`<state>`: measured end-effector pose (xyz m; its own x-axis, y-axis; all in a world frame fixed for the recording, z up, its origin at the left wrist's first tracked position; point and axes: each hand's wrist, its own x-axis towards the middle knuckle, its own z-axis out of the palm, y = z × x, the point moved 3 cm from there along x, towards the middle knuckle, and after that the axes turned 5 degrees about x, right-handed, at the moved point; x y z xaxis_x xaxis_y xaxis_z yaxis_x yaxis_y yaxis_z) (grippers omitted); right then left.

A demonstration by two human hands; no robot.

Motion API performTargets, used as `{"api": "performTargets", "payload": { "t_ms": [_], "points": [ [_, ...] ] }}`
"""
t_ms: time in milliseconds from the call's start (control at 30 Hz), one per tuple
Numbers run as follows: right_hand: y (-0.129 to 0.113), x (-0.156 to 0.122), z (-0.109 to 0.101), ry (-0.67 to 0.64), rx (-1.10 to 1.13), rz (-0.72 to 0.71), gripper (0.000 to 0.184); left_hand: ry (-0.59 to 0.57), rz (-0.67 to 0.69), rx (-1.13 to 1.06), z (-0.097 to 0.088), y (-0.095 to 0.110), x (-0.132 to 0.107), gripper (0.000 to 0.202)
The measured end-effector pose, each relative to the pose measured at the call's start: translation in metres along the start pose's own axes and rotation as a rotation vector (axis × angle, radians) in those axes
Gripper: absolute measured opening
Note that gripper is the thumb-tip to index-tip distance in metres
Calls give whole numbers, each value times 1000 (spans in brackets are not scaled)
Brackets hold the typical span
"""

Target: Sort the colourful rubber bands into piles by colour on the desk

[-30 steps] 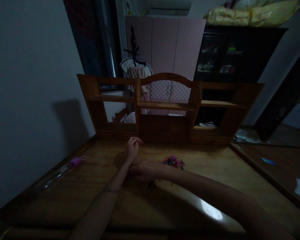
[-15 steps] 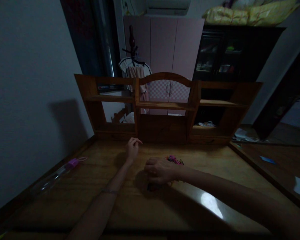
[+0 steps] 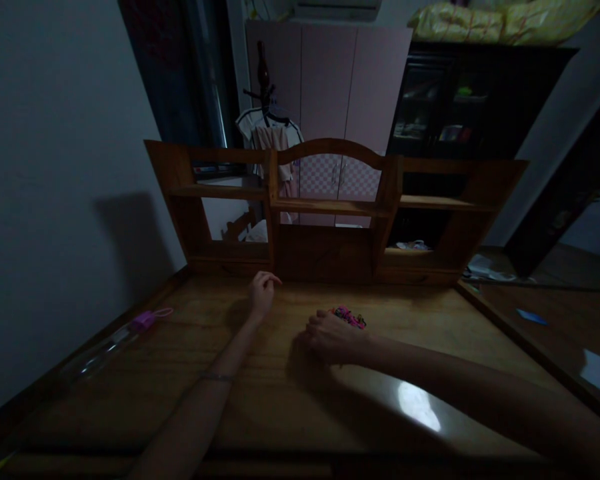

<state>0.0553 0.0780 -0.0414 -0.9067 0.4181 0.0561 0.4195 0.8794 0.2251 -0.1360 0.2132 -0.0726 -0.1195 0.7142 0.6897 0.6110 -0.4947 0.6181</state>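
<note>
My left hand (image 3: pixel 261 293) is raised a little over the wooden desk (image 3: pixel 180 373), fingers loosely curled with the fingertips drawn together; whether anything sits between them is too dark to tell. My right hand (image 3: pixel 330 337) rests knuckles-up on the desk, fingers curled under, right beside a small heap of colourful rubber bands (image 3: pixel 349 316) that lies just behind it. What the right fingers hold, if anything, is hidden under the hand.
A wooden shelf unit (image 3: pixel 330 207) stands along the back of the desk. A clear tube with a pink cap (image 3: pixel 115 340) lies at the left edge by the wall. A second table (image 3: pixel 555 333) with papers adjoins on the right. The room is dim.
My right hand has moved right, away from my left wrist, and settled on the desk beside the rubber bands. My left hand has barely moved.
</note>
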Motion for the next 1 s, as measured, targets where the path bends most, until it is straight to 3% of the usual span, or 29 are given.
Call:
{"api": "performTargets", "payload": {
  "t_ms": [100,200,300,433,500,667,800,900,1000],
  "points": [
    [-26,-2,-13,91,22,-44,12,-6,0,8,0,0,0,29],
    [-47,-5,-20,110,79,-247,16,-12,4,22,0,-1,-2,29],
    [-39,-11,-14,73,67,-384,14,-8,8,35,1,-1,-2,29],
    [-15,-13,-2,34,-103,-198,12,-5,9,40,3,-3,-1,30],
    [-23,-10,-2,62,-166,-130,13,-10,8,43,4,-3,-1,30],
    [-65,6,3,155,-218,-128,18,-25,28,83,4,-1,-4,29],
    [-59,-1,22,104,-326,32,17,-56,85,138,1,7,-4,30],
    [-48,-23,18,114,-301,109,18,-107,178,183,-2,29,-5,29],
    [-44,-46,-1,155,-227,126,28,-204,344,216,0,78,-19,22]
  ]
}}
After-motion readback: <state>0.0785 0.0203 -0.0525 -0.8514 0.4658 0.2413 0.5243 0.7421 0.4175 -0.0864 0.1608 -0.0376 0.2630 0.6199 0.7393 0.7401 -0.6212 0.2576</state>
